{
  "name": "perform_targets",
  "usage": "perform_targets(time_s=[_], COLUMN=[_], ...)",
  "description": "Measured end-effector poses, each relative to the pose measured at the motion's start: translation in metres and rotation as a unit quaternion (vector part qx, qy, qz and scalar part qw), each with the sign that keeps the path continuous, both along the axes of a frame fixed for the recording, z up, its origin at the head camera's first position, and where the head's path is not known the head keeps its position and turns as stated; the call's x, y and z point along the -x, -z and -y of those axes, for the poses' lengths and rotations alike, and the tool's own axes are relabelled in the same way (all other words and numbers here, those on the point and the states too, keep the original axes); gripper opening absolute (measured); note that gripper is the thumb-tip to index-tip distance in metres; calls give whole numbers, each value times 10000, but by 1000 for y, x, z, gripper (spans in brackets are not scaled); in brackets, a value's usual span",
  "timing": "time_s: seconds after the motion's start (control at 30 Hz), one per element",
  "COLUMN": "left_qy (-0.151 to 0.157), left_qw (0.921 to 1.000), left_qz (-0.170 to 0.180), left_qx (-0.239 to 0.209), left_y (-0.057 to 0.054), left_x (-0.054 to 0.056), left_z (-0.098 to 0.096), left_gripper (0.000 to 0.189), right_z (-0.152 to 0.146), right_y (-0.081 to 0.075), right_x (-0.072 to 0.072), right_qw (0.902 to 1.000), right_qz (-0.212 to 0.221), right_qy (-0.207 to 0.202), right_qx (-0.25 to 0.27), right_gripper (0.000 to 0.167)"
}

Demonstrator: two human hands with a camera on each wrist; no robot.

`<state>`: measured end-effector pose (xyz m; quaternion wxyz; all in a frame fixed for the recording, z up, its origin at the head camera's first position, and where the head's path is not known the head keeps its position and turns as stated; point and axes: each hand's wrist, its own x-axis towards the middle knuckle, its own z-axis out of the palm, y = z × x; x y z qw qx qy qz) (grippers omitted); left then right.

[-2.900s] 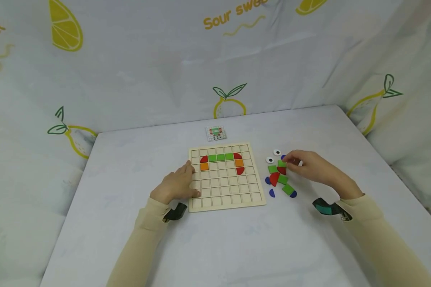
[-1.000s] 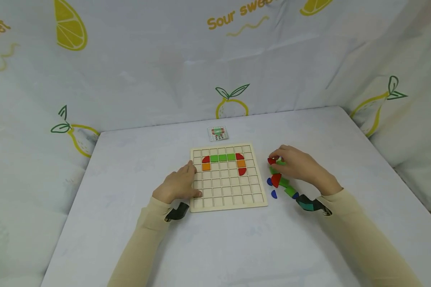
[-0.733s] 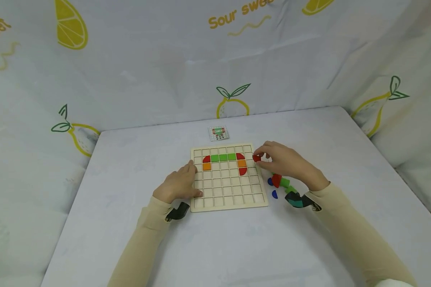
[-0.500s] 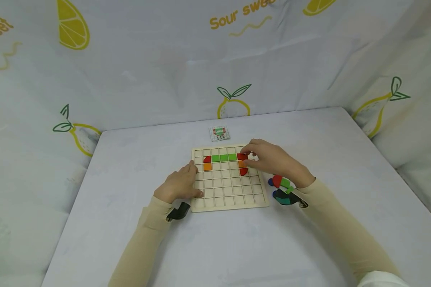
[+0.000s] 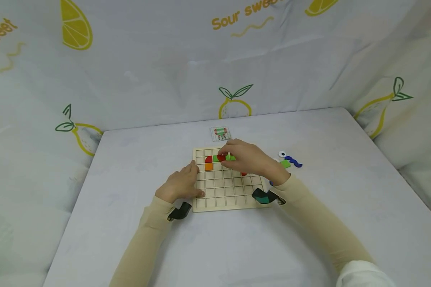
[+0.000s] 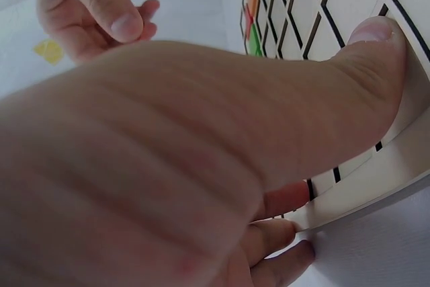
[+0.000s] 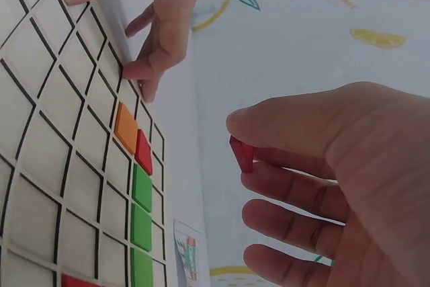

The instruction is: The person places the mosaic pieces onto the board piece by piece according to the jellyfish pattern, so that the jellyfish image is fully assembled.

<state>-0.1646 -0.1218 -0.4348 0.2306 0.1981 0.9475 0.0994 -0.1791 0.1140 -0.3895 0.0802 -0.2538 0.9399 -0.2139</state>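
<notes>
My right hand (image 5: pixel 251 160) pinches a red curved tile (image 7: pixel 242 154) between thumb and index finger, held above the wooden grid board (image 5: pixel 219 202). My left hand (image 5: pixel 179 184) rests along the board's left edge, its thumb (image 6: pixel 376 42) on the grid and its other fingers at the rim. Set in the board are a red curved tile (image 5: pixel 208 160), an orange square (image 5: pixel 208 166) below it, and a row of green squares (image 7: pixel 142 223). The right hand hides most of the tiles on the board's right side in the head view.
A small picture card (image 5: pixel 220 134) lies behind the board. Right of the board are a white eye disc (image 5: pixel 281 154), blue pieces (image 5: pixel 293 161) and a green square (image 5: pixel 285 164); the right forearm covers other loose pieces.
My right hand has picked the red tile from the loose pieces at the right and carried it left, over the board's upper rows. The left hand keeps its place at the board's edge.
</notes>
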Motion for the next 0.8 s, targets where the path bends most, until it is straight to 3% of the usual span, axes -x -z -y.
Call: perform_targets(time_s=[0.2,0.33,0.53,0.8], left_qy=[-5,40,62,85], left_qw=[10000,10000,10000,10000], left_qz=[-10,20,13,-12], left_qx=[-18,-22,-30,-29], left_y=[-2,-3,-4,-5], left_x=[-1,-1,-1,-2], left_z=[1,0,0,1], left_gripper=[96,88,95,104], right_z=[20,31,41,46], right_y=[14,20,28,47], right_x=[7,7,4,5], right_qw=[9987,9990,9993,9992], right_qz=[311,265,43,253], right_qy=[-214,-283,-367,-165], right_qx=[333,203,25,-267], right_gripper=[32,31,29,29])
